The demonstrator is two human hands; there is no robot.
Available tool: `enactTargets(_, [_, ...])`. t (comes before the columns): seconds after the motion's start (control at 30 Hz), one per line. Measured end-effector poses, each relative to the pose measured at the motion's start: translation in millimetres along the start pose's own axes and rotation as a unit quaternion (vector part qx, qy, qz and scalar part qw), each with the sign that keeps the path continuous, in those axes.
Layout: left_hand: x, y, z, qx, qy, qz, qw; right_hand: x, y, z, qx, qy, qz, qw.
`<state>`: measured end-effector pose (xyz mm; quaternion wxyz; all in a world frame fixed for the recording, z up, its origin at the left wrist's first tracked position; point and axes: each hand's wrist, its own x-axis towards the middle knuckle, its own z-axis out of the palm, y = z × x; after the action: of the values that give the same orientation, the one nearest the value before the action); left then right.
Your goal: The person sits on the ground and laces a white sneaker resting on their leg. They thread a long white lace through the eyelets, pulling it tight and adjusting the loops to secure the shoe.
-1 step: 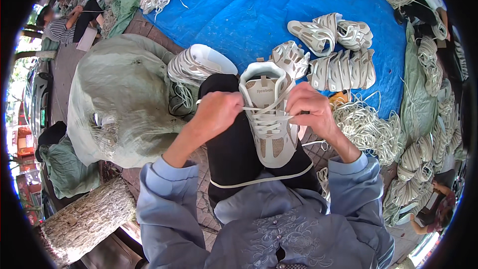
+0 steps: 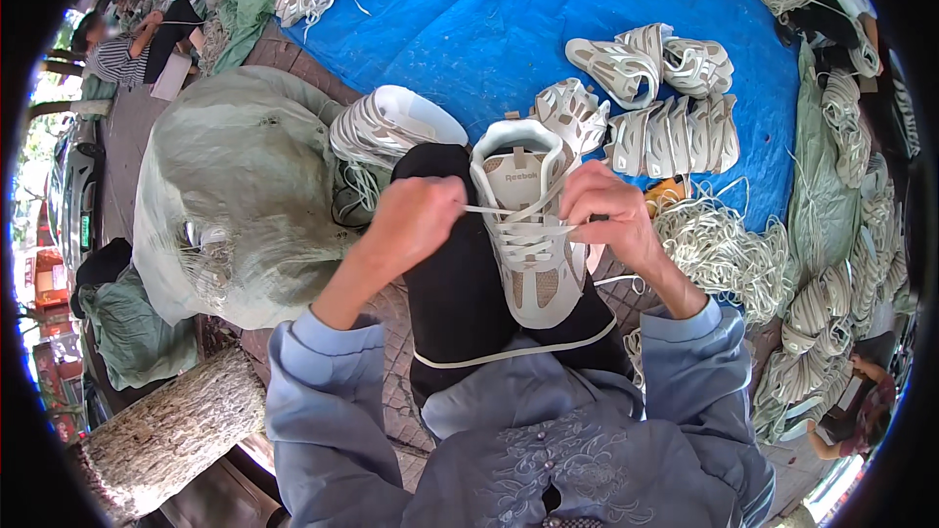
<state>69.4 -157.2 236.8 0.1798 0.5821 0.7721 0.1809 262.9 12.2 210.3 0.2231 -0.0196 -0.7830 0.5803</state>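
Observation:
A beige and white sneaker (image 2: 538, 295) rests on my black-trousered thighs, its toe toward me. Its pale shoelace (image 2: 497, 210) criss-crosses the upper part of the tongue. My left hand (image 2: 419, 220), closed in a fist, grips one stretch of lace left of the shoe and holds it taut. On the other side, my right hand (image 2: 608, 213) pinches lace close against the shoe's eyelet edge, thumb and fingers together. A loose pale cord (image 2: 514, 356) lies across my thighs below the toe.
Beyond my knees, a blue tarp (image 2: 469, 29) carries several shoe uppers (image 2: 675, 135). A heap of laces (image 2: 724, 249) lies at right. A bulky pale sack (image 2: 235, 196) and a log (image 2: 176, 430) stand at left. Other people (image 2: 122, 49) sit at the edges.
My left hand has shifted slightly left, away from the shoe, drawing the lace out with it. My right hand and the sneaker stay nearly in place.

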Motion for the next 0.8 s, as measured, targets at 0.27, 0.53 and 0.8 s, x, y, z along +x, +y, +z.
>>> enactTargets(0.27, [-78,-90,-46,0.133,0.111,-0.137,0.975,-8,34,15,-0.146,0.092,0.026,0.985])
enactTargets(0.53, [-34,-57,-48,0.279,0.182,-0.037,0.942,8,7,-6,-0.238,0.031,-0.062,0.969])
enactTargets(0.8, [-23,-51,-75,0.035,0.136,-0.147,0.979,30,-5,16,-0.512,-0.16,-0.268,0.8])
